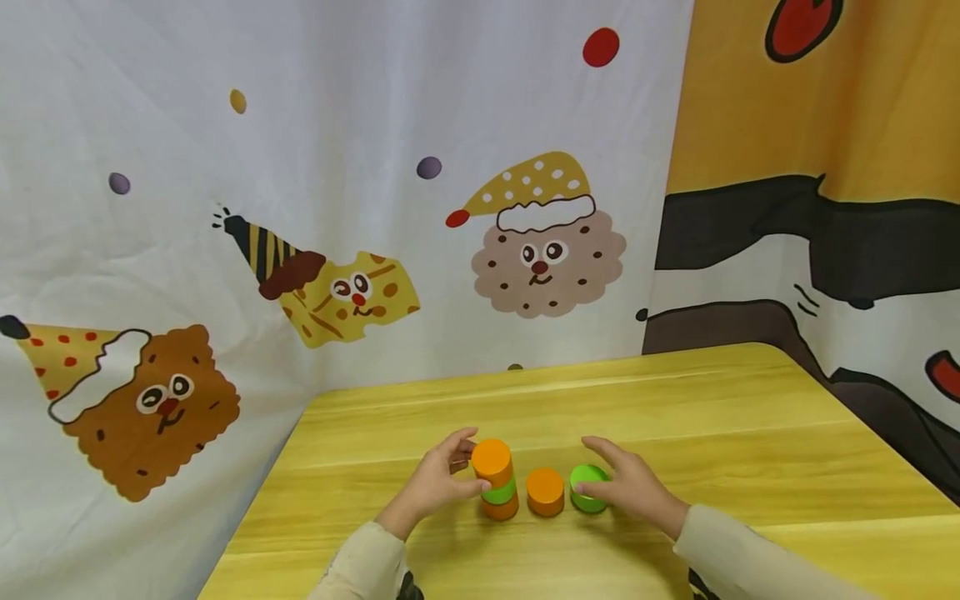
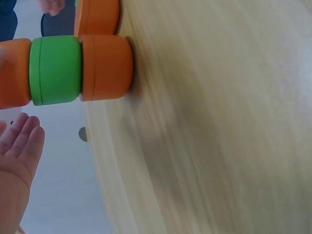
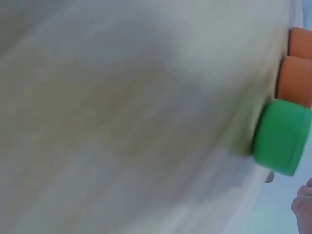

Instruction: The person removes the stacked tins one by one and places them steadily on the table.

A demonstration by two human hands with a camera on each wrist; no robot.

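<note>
A stack of three round blocks stands upright on the table: an orange block (image 1: 492, 460) on top, a green block (image 1: 499, 492) in the middle, another orange block (image 1: 501, 509) at the bottom. My left hand (image 1: 437, 481) is at the stack's left side, thumb in front of it; the left wrist view shows the fingers apart from the blocks. Right of the stack sits a single orange block (image 1: 545, 492), and beside that a second green block (image 1: 587, 486). My right hand (image 1: 632, 485) spreads around this green block; the right wrist view shows a gap between them.
The wood-grain table (image 1: 675, 417) reaches back to a white curtain (image 1: 360, 108) printed with cartoon biscuits. A yellow, black and white patterned curtain (image 1: 750, 133) hangs at the right.
</note>
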